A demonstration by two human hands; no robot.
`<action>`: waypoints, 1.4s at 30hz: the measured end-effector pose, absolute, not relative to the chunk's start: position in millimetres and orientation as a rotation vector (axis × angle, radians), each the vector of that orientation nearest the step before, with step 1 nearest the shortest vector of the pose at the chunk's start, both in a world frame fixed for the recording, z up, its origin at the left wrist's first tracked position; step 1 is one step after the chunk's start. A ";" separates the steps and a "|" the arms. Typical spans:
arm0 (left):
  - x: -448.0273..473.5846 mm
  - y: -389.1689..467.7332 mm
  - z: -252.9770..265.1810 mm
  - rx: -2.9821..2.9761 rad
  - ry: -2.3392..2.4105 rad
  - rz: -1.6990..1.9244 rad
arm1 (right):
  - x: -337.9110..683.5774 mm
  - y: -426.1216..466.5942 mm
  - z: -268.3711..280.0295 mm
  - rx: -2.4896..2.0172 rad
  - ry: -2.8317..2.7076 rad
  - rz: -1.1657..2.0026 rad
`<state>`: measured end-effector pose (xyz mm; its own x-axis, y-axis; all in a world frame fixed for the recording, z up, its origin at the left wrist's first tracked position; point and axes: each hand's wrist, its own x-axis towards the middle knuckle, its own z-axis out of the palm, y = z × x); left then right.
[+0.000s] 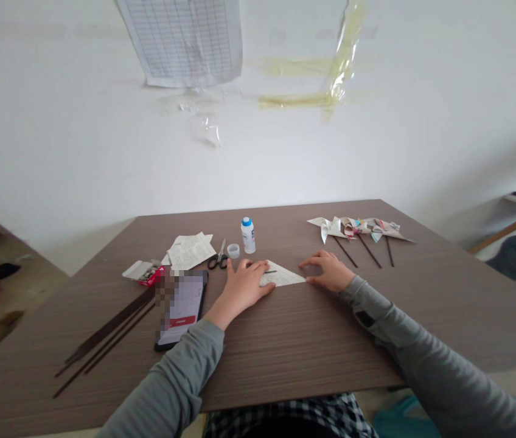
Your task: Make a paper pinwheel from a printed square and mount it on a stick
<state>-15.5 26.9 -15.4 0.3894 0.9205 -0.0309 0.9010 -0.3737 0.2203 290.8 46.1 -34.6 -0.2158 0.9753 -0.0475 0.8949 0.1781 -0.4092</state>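
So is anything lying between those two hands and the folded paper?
No. The left hand and right hand both press directly on the white triangular folded printed paper on the brown wooden table.

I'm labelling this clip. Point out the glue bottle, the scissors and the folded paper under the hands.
glue bottle [248, 236], head view, on its white body.
scissors [218, 260], head view, on the black handles.
folded paper [285, 277], head view, on the bare part between the hands.

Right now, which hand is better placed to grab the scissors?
Left. The left hand lies just below the scissors; the right hand is across the folded paper, farther away.
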 end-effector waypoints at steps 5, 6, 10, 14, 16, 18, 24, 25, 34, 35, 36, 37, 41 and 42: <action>-13.9 26.2 -15.7 2.428 1.644 0.130 | 305.9 58.5 -45.1 -1.712 -2.248 0.542; -13.6 25.8 -15.5 2.422 1.648 0.127 | 307.8 60.5 -46.4 -1.665 -2.254 0.556; -12.2 23.3 -12.5 2.409 1.648 0.121 | 301.7 63.2 -51.0 -1.422 -2.208 0.561; -10.7 21.2 -7.5 2.405 1.655 0.098 | 271.6 54.5 -57.5 -1.310 -2.214 0.466; -10.1 21.0 -6.0 2.406 1.667 0.085 | 253.6 48.2 -59.4 -1.306 -2.306 0.486; -9.7 21.2 -5.9 2.409 1.683 0.071 | 238.4 42.4 -58.8 -1.374 -2.405 0.469; -9.3 19.5 -7.2 2.423 1.726 0.108 | 221.4 32.3 -44.5 -1.633 -2.577 0.377; -9.6 18.7 -6.5 2.415 1.739 0.112 | 221.3 31.4 -41.9 -1.656 -2.585 0.371; -22.1 16.1 0.1 2.353 1.772 0.055 | 220.7 31.2 -40.5 -1.706 -2.587 0.355; -24.2 16.1 0.0 2.355 1.773 0.048 | 220.9 31.7 -41.4 -1.703 -2.587 0.353; -26.4 16.1 -0.1 2.359 1.774 0.042 | 221.2 32.0 -42.0 -1.701 -2.587 0.351; -28.6 15.9 -0.1 2.366 1.775 0.040 | 221.5 32.1 -42.4 -1.699 -2.589 0.351; -38.2 13.5 -0.3 2.408 1.756 0.030 | 222.4 31.8 -41.7 -1.685 -2.603 0.357; -40.7 12.7 -0.5 2.423 1.754 0.034 | 222.7 31.7 -41.4 -1.681 -2.604 0.356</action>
